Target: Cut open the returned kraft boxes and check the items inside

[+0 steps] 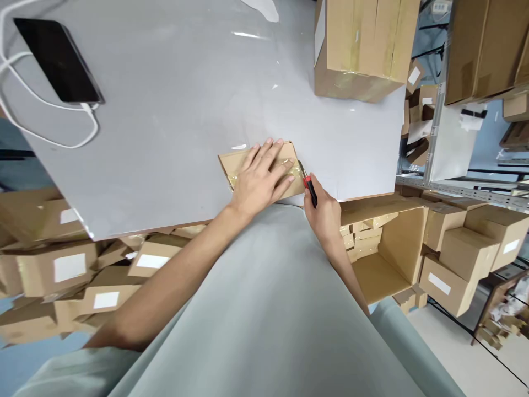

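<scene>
A small flat cardboard box with shiny clear tape lies near the front edge of the grey-white table. My left hand rests flat on top of it, fingers spread. In my right hand is a red and black utility knife, its fingers wrapped round the handle. The knife's tip meets the right end of the small box; whether the blade is in the tape I cannot tell.
A large taped carton stands at the table's back right. A phone with a white cable lies at the far left. Below the front edge sits an open carton holding several small boxes. Stacked cartons fill the lower left.
</scene>
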The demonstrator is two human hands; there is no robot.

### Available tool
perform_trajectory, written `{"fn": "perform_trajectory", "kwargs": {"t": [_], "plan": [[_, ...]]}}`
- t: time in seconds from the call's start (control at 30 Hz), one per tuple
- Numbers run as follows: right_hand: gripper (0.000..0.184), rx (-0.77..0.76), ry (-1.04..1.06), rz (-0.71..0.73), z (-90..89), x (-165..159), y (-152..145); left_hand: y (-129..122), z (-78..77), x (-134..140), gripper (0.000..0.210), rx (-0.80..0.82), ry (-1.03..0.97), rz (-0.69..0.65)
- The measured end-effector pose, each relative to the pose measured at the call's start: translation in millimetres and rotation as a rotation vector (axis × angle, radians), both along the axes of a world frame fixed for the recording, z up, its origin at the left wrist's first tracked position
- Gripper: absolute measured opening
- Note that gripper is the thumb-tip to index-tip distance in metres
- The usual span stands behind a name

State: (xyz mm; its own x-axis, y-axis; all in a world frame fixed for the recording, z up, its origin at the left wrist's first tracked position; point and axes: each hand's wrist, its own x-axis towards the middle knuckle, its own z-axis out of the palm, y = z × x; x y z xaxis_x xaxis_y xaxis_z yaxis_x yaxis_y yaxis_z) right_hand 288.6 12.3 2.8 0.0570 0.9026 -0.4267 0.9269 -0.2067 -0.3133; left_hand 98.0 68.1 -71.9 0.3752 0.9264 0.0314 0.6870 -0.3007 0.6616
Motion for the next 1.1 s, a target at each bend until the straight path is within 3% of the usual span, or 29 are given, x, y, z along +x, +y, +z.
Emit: {"fn": "perform_trajectory", "kwargs": {"t": [0.53, 0.87, 1.1], "plan": [[0.056, -0.138, -0.245, -0.032, 25.4, -39.4, 11.2, 1.8, 2.9, -1.1, 0.052, -0.053, -0.137, -0.023], [0.062, -0.214, -0.389, -0.075, 31.9, -65.1, 7.9, 0.5, 1.8, 1.2, 0.056, -0.073, -0.224, -0.007], [0.06, -0.26, -0.457, -0.104, 45.4, -86.5, 24.4, -2.6, -2.1, 5.2, 0.055, -0.045, -0.255, 0.009]]}}
